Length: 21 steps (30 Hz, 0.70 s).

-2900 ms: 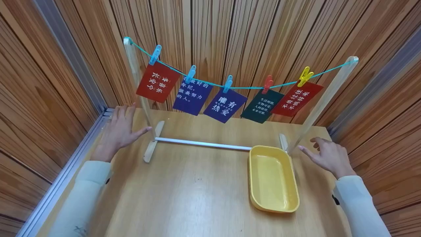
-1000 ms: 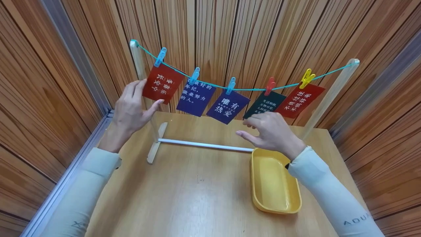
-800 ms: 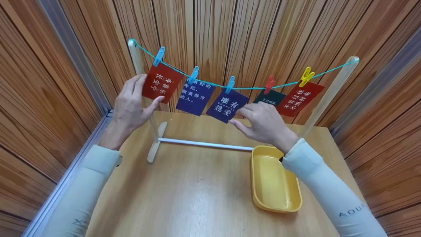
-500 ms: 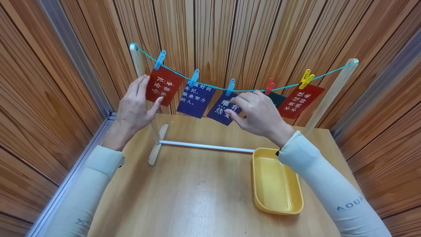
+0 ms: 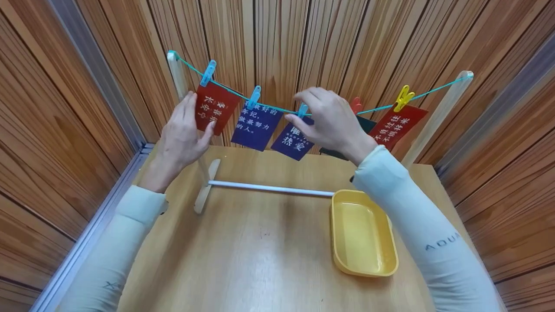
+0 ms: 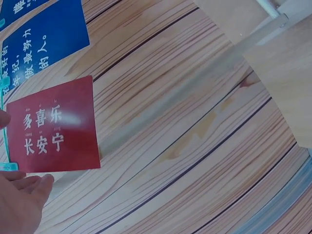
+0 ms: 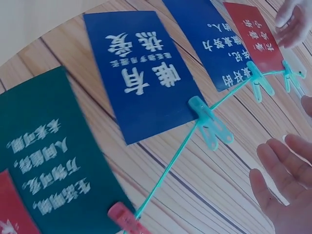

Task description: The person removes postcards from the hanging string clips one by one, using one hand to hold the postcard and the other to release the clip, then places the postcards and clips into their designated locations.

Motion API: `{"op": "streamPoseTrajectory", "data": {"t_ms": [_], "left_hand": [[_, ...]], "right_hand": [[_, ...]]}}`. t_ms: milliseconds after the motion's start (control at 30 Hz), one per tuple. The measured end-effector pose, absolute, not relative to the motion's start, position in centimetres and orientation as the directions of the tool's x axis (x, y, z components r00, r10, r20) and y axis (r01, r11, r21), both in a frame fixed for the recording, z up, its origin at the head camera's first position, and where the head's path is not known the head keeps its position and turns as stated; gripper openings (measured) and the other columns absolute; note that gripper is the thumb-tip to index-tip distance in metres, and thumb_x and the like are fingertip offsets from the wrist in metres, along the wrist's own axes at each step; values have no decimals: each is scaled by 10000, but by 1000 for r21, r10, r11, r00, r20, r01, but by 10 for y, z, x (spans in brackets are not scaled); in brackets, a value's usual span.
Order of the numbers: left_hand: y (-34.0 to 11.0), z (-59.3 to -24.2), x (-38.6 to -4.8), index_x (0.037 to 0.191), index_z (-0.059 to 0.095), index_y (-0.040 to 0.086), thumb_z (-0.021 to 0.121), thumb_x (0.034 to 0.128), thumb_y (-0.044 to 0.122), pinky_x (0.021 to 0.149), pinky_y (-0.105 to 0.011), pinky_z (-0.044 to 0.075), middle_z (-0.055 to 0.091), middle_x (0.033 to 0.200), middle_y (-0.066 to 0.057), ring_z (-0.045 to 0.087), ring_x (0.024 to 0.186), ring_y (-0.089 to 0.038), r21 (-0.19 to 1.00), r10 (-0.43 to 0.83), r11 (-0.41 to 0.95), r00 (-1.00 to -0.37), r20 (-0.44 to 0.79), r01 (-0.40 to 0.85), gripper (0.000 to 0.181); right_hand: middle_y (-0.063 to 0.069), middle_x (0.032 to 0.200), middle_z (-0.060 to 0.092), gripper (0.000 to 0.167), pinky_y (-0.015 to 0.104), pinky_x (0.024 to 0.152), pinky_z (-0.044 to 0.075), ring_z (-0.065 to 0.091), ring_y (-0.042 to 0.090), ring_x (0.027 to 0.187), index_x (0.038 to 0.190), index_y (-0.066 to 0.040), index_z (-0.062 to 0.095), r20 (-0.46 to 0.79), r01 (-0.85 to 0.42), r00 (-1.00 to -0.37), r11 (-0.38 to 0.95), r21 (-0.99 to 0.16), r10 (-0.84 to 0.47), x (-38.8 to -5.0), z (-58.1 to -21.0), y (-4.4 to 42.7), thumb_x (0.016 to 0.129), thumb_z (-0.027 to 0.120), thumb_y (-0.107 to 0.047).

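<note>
Several cards hang by plastic clothespins from a teal string. My left hand [image 5: 184, 134], fingers fairly straight, is at the left edge of the leftmost red card [image 6: 53, 126]; whether it touches is unclear. A light-blue clothespin [image 5: 208, 73] holds that card. My right hand [image 5: 331, 121] is raised with loosely bent fingers near the light-blue clothespin [image 7: 210, 123] on the middle blue card [image 7: 141, 73]. The right wrist view shows those fingers apart from the pin. The right hand partly hides the dark green card [image 7: 53, 151] and its red clothespin [image 5: 356, 105].
Another blue card [image 5: 256, 128] hangs second from the left. At the right, a yellow clothespin [image 5: 404, 98] holds a red card [image 5: 401, 123]. Wooden posts [image 5: 438, 119] and a white crossbar [image 5: 269, 188] form the rack. A yellow tray [image 5: 336, 234] stands on the table at right.
My left hand has risen from beside the left post to the leftmost red card. My right hand has moved up and left, from beyond the tray past the green card to the middle clothespin.
</note>
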<state>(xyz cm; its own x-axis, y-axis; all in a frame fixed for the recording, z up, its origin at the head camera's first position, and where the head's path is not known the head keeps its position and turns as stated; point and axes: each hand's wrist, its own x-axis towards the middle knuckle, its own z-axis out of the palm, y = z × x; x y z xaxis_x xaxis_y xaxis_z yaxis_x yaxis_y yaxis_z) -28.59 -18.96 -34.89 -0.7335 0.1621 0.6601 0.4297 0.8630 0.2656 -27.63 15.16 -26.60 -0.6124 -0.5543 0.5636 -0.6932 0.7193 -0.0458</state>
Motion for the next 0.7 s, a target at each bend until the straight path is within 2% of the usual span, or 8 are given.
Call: {"op": "streamPoseTrajectory", "data": {"t_ms": [300, 533, 700], "left_hand": [[-174, -351, -292, 1611, 278, -66, 655, 1025, 314, 1191, -593, 449, 407, 1632, -283, 444, 1506, -432, 352, 81, 857, -773, 629, 376, 793], [-169, -348, -296, 1631, 248, -36, 627, 1045, 290, 1211, -591, 428, 405, 1637, -264, 438, 1512, -412, 422, 25, 840, -802, 597, 341, 770], [-168, -349, -296, 1639, 238, -17, 617, 1053, 283, 1213, -593, 425, 402, 1639, -257, 435, 1515, -405, 466, -9, 825, -818, 576, 319, 760]], "right_hand": [[140, 1421, 667, 544, 432, 1143, 527, 641, 286, 1327, 1399, -43, 618, 520, -673, -679, 722, -159, -518, -294, -249, 126, 1034, 642, -445], [110, 1393, 671, 544, 356, 1079, 544, 656, 248, 1257, 1417, -81, 588, 497, -655, -718, 715, -246, -487, -302, -245, 104, 1032, 645, -460], [85, 1409, 669, 542, 320, 1090, 536, 649, 212, 1275, 1433, -103, 578, 474, -634, -749, 709, -309, -463, -313, -246, 87, 1032, 644, -461]]}}
